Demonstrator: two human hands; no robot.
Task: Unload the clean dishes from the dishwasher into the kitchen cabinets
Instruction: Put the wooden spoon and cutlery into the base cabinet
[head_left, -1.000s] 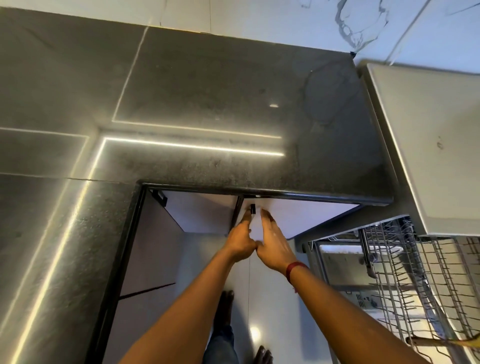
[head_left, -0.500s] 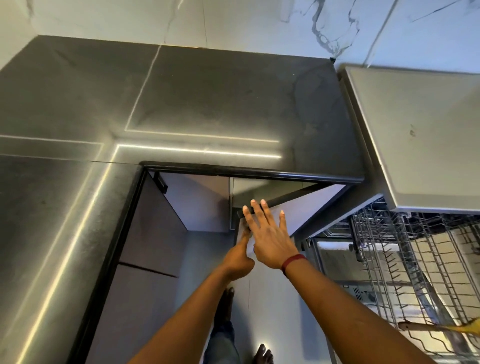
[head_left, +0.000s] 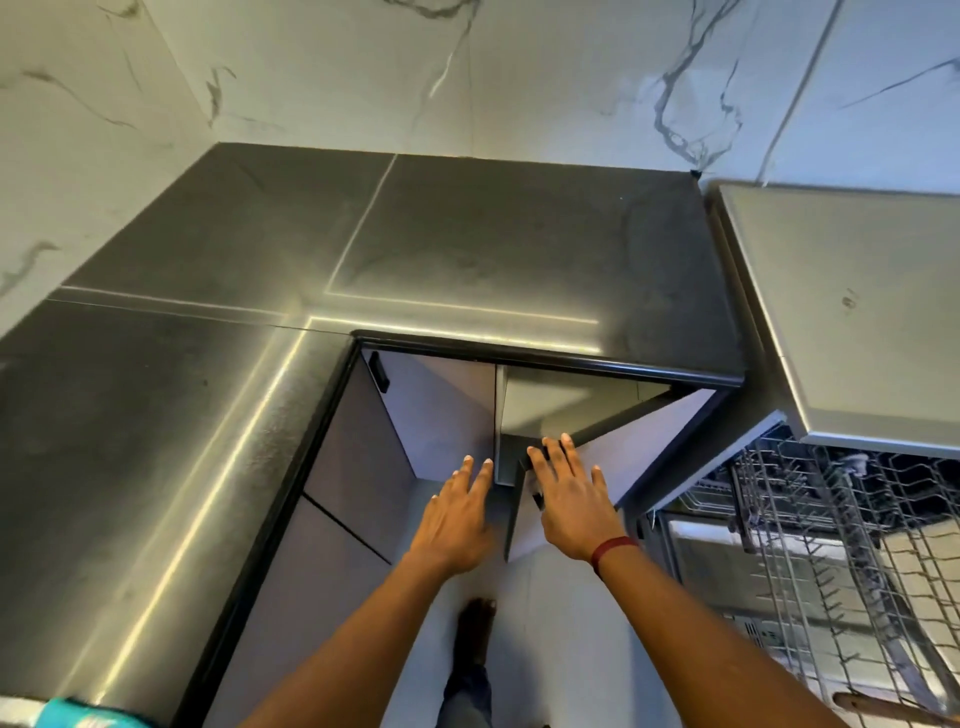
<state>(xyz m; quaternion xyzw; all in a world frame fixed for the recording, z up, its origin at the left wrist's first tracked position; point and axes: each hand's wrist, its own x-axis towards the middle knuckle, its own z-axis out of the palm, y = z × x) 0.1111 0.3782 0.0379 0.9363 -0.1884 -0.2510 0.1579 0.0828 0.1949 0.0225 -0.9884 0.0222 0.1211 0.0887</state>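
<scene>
Head view is showing a dark corner surface under marble walls; right hand and left hand are holding straight fingers at a cabinet door.

Counter dark charcoal, faintly mottled, thin pale seam lines; wall white marble, grey veins; cabinet doors pale grey, black handles; dishwasher rack silver wire grid; wristband dark red; corner object teal
</scene>
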